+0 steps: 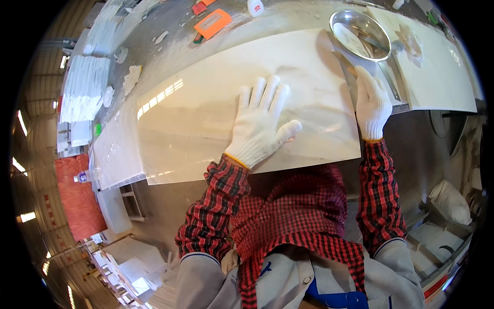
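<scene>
A glossy cream stone slab [195, 118] with pale veining lies on the worktable in front of me. My left hand [259, 123], in a white knitted glove, rests flat on it with the fingers spread. Just beyond the slab's right edge, my right hand [372, 105] is gloved too, turned on its side with the fingers drawn together. They close on what looks like a putty knife [343, 63], its thin grey blade pointing away along the slab's edge. The palm hides most of its handle. Beyond this hand sits a steel bowl [382, 47] holding white paste and a tool.
A long metal strip [389, 81] lies right of my right hand, beside another pale slab [437, 67] bearing crumpled clear plastic [410, 45]. Orange packets [212, 23] and a white bottle [255, 7] are at the far side. Stacked pale strips [85, 87] stand left.
</scene>
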`<state>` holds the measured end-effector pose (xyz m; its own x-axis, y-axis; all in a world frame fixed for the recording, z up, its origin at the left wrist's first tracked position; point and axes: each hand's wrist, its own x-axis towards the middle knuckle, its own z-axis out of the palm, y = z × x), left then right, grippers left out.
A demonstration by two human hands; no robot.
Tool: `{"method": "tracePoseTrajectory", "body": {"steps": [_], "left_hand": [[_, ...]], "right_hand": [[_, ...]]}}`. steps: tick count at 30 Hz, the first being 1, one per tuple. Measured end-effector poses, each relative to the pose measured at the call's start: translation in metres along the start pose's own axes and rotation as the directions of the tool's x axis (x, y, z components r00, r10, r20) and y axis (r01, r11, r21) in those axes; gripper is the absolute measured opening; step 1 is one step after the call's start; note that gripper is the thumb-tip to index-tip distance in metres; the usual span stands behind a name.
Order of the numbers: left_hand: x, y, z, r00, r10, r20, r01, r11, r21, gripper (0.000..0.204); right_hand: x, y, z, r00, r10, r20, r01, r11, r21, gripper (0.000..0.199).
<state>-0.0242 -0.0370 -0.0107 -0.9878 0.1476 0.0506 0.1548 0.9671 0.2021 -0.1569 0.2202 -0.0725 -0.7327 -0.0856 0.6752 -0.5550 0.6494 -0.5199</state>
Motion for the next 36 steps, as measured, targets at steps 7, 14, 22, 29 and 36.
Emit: {"method": "tracePoseTrajectory", "body": {"steps": [7,14,22,29,36], "left_hand": [[-0.017,-0.056,-0.007,0.947,-0.24,-0.214,0.244,0.97,-0.011,0.082],[-0.066,-0.021,-0.018,0.715,-0.67,-0.2,-0.046,0.241,-0.969,0.083],[-0.118,0.0,-0.008,0.785,-0.62,0.017,-0.497,-0.645,-0.58,0.083],[-0.209,0.037,-0.044,0.717,-0.697,0.018,-0.574,-0.605,-0.552,0.083],[-0.261,0.027,-0.054,0.165,-0.977,0.132,-0.712,-0.21,-0.67,0.071]], "right_hand": [[0.001,0.001,0.001,1.0,0.001,-0.013,0.0,1.0,0.011,0.025],[0.025,-0.036,-0.027,0.811,0.471,0.346,-0.585,0.647,0.49,0.031],[-0.04,-0.266,0.004,0.799,0.01,0.602,-0.578,0.289,0.763,0.034],[-0.067,-0.306,0.11,0.741,-0.075,0.667,-0.527,0.55,0.647,0.032],[-0.128,-0.367,0.044,0.798,-0.365,0.479,-0.301,0.446,0.843,0.032]]}}
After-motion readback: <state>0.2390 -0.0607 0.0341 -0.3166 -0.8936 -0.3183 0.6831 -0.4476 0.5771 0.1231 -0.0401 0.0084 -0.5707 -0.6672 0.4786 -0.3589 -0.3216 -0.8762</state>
